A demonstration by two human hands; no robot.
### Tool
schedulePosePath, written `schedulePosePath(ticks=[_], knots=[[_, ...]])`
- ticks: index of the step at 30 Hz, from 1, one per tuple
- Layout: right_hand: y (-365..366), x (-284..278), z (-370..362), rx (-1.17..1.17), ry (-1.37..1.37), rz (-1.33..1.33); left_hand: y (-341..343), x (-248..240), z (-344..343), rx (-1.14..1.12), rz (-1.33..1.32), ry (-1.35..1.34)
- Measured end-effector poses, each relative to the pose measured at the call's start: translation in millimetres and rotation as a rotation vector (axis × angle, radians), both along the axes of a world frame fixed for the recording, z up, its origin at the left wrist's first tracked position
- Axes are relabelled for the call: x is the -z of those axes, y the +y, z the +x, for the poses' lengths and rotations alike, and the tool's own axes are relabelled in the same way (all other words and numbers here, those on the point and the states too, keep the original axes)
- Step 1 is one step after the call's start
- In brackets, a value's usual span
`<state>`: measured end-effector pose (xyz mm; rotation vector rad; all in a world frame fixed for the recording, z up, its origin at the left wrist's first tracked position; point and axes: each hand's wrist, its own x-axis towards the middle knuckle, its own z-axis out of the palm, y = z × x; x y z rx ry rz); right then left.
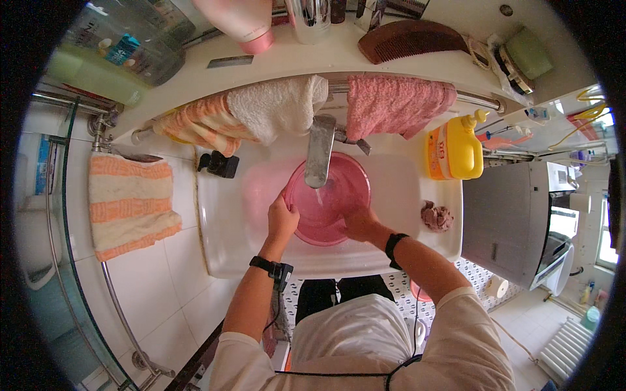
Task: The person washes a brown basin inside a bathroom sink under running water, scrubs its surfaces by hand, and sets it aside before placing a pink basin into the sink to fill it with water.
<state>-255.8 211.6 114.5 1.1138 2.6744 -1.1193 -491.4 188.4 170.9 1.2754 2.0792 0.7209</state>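
Note:
A round pink basin stands in the white sink, under the metal faucet. A thin stream of water runs from the spout into it. My left hand grips the basin's left rim. My right hand reaches over the right side into the basin. Its fingers are blurred and partly hidden there, so whether they hold anything does not show.
A yellow pump bottle and a crumpled brownish bundle sit on the sink's right side. A small black object lies at its left. Behind hang a striped towel and a pink towel; a wooden comb rests on the shelf.

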Motion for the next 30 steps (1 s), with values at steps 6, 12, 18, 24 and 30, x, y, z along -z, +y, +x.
schedulePosePath(ticks=[6,12,18,24,30], knots=[[42.2,-18.9,8.1,-0.172,-0.445,0.350,4.2,-8.0,7.6,0.061,-0.029,0.077],[-12.4,-16.6,-29.9,-0.139,-0.394,0.281,8.4,-11.3,15.5,0.028,0.108,0.044],[1.0,-25.2,-28.4,-0.374,-0.421,0.025,-0.8,8.4,2.9,0.017,-0.009,0.077],[36.1,-48.7,-11.5,-0.402,-0.659,0.363,3.7,-1.2,7.1,0.046,-0.106,0.082],[-27.1,55.5,-32.0,-0.129,-0.193,0.203,11.8,-10.0,29.9,0.017,0.045,0.064]])
